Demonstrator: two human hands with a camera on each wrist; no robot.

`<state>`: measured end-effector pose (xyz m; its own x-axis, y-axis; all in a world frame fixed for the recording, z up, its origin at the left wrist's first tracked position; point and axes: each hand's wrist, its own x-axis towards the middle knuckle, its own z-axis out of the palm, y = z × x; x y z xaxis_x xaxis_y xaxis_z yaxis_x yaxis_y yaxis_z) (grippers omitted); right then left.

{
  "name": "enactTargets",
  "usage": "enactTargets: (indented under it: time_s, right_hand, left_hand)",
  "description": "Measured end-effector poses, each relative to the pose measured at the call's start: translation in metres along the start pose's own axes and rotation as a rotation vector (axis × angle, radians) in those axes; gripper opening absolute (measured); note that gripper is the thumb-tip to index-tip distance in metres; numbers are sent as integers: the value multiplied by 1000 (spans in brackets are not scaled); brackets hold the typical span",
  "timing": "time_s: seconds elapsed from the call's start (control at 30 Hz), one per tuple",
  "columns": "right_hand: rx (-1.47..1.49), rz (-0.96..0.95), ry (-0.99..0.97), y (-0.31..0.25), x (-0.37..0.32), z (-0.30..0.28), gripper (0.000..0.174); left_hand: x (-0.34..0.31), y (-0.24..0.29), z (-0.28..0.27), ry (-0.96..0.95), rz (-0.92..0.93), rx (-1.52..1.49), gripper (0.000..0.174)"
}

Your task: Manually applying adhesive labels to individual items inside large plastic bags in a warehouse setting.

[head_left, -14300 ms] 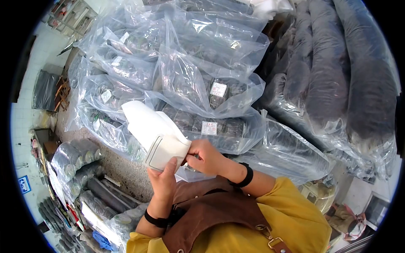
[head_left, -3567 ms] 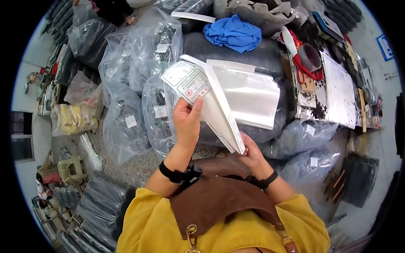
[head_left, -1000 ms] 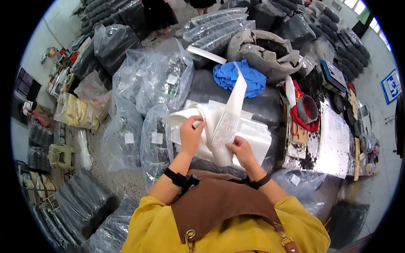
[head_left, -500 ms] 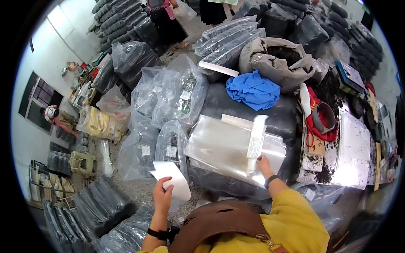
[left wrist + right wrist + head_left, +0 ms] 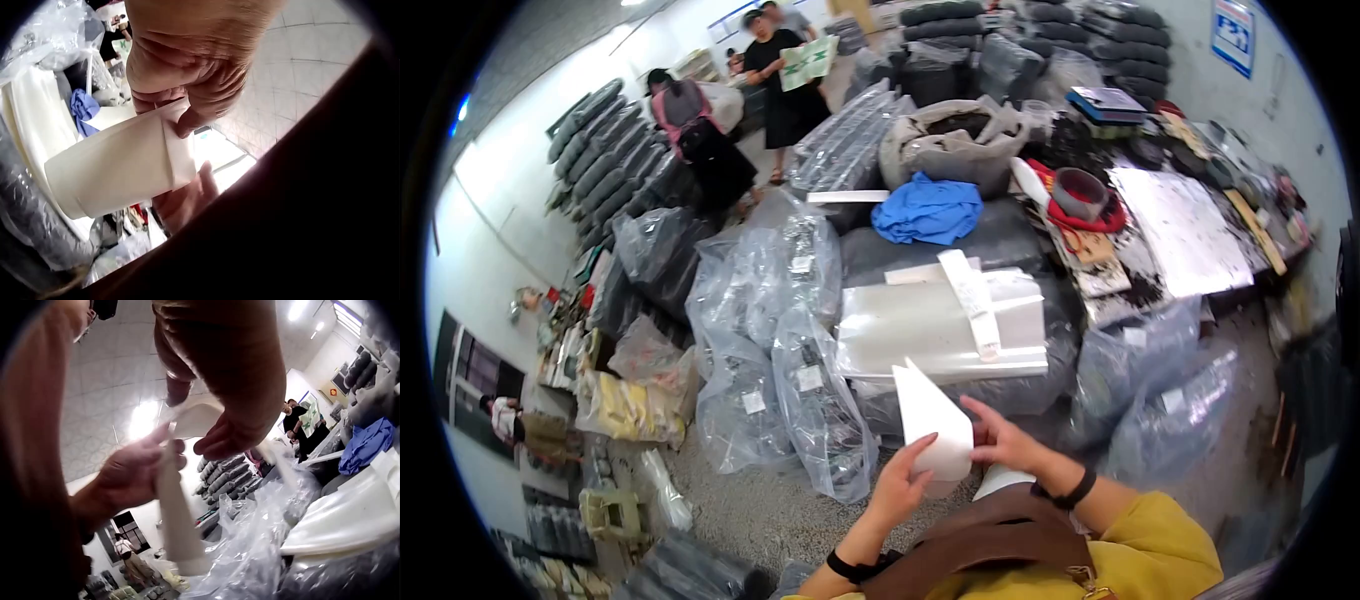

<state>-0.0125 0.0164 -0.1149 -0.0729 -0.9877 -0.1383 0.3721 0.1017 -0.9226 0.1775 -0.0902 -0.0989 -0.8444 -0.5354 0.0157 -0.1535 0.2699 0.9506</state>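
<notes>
My left hand (image 5: pixel 900 488) pinches folded white sheets (image 5: pixel 938 428) low in front of the brown apron. In the left wrist view, the left hand (image 5: pixel 190 59) has thumb and fingers on one end of the curved white sheet (image 5: pixel 119 165). At the sheets' right side is my right hand (image 5: pixel 1018 447), its fingers spread; in the right wrist view the right hand (image 5: pixel 228 369) arches over a blurred white edge, and contact is unclear. A narrow printed strip (image 5: pixel 970 300) lies across the stack of shiny pale sheets (image 5: pixel 900 325) beyond both hands.
Clear plastic bags with labels (image 5: pixel 745 400) stand left of the stack. Behind it are a blue cloth (image 5: pixel 927 208) and an open sack (image 5: pixel 950 150). A littered worktable (image 5: pixel 1185 235) is at right. People (image 5: pixel 785 85) stand at the back left.
My right hand has left the printed strip, which stays on the stack, and has come to the white sheets. Both hands are now close together. The head view shows more of the room's back.
</notes>
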Motion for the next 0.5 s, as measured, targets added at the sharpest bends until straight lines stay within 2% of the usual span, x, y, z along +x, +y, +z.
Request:
enactTargets:
  time_s: [0.03,0.1,0.13,0.17,0.23,0.27,0.3,0.37,0.4,0.43,0.5]
  right_hand:
    - [-71,-20,74,10,-21,17,84]
    - [-313,-17,235,24,-60,44,86]
    - [-365,59,312,20,-81,55,72]
    - [-335,46,367,21,-95,61,72]
    - [-881,-307,280,23,-126,66,54]
    - [-768,-186,326,17,-139,70,41]
    - [-779,-200,314,15,-151,70,41]
    - [-801,-236,458,13,-174,60,40]
    - [-769,-181,484,7,-187,56,39]
    - [-767,-187,452,4,-201,48,39]
    - [-852,-274,571,1,-240,27,38]
  left_hand:
    - [-11,-2,8,-27,7,-20,51]
    - [-33,0,28,-65,5,173,58]
    - [-44,2,38,-73,-1,164,60]
    - [-50,10,44,-134,14,178,60]
    - [-62,25,59,-172,89,267,59]
    - [-62,30,67,-197,74,260,51]
    - [-61,34,75,-178,83,265,51]
    - [-57,42,96,-294,69,378,44]
    - [-54,51,110,-260,113,434,30]
    - [-51,55,125,-234,97,442,30]
    - [-45,62,162,-357,388,507,20]
